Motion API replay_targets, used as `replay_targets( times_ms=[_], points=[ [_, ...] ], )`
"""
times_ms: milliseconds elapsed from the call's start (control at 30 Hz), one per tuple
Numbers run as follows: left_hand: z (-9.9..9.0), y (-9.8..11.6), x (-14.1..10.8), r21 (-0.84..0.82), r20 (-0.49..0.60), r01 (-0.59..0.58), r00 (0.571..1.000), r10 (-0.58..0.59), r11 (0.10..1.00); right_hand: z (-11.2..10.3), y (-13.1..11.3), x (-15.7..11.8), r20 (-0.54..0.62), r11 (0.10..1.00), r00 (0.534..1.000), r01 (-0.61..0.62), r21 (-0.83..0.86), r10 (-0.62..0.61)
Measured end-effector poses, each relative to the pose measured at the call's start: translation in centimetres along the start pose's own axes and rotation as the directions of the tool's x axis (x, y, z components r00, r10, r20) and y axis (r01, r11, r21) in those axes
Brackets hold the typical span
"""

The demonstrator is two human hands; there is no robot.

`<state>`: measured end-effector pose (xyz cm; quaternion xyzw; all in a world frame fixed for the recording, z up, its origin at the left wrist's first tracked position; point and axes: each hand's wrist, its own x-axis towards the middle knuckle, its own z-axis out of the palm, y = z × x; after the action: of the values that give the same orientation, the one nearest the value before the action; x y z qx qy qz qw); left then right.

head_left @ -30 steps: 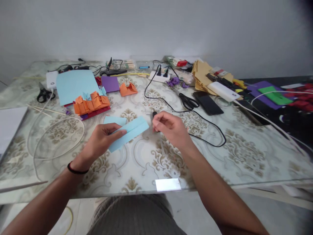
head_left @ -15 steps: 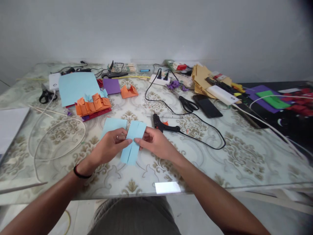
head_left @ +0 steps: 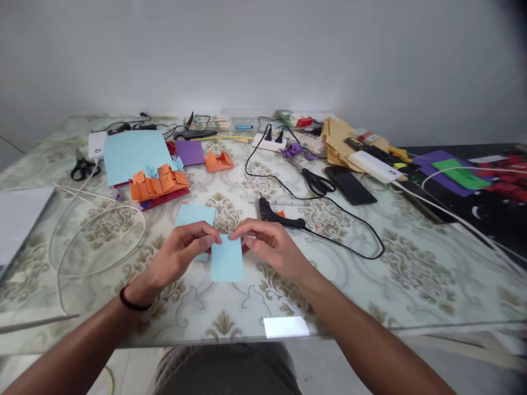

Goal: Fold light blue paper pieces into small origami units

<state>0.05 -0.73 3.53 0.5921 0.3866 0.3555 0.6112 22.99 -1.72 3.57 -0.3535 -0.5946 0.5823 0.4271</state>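
Note:
A folded piece of light blue paper (head_left: 227, 260) hangs upright between my two hands over the table. My left hand (head_left: 187, 247) pinches its upper left corner between thumb and fingers. At the upper right corner, my right hand (head_left: 274, 244) has its fingertips closed on the paper. Behind my left hand lies another light blue sheet (head_left: 194, 214), partly covered by that hand. A black glue gun (head_left: 282, 215) rests just beyond my right hand, with a bit of orange paper beside it.
Folded orange paper pieces (head_left: 158, 184) sit at the left, near a large light blue sheet (head_left: 134, 156) and a purple square (head_left: 190, 152). Scissors (head_left: 317, 182), a phone (head_left: 351, 185) and a power strip (head_left: 269, 141) lie toward the back. A white cable (head_left: 144, 222) loops at left.
The blue paper, earlier a longer slanted strip with a lengthwise seam, now shows as a shorter, plain upright rectangle. My hands have shifted to its top corners.

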Motion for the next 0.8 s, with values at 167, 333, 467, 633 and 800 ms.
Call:
replay_targets(
  times_ms=[167,333,467,633,800],
  points=[
    [0.8,-0.3,0.1,0.006,-0.02,0.073,0.997,-0.073,0.997,0.8,0.6,0.3,-0.137,0.997,0.99,-0.051,-0.056,0.043],
    [1.0,-0.8,0.5,0.125,0.001,0.153,0.988,-0.154,0.98,0.6,1.2,0.3,-0.228,0.999,0.974,-0.028,-0.043,0.017],
    [0.9,-0.6,0.6,0.112,-0.183,0.077,0.981,-0.055,0.991,0.2,1.3,0.3,-0.201,0.992,0.979,-0.068,-0.111,0.045],
    [0.7,0.0,0.4,0.141,-0.272,0.016,0.962,0.023,0.99,0.3,1.2,0.3,-0.11,0.974,0.988,-0.13,-0.185,0.111],
    [0.5,-0.3,0.2,0.246,-0.228,0.048,0.974,0.01,0.968,0.5,1.0,0.0,-0.194,0.977,0.977,-0.121,-0.177,0.086]
  ],
)
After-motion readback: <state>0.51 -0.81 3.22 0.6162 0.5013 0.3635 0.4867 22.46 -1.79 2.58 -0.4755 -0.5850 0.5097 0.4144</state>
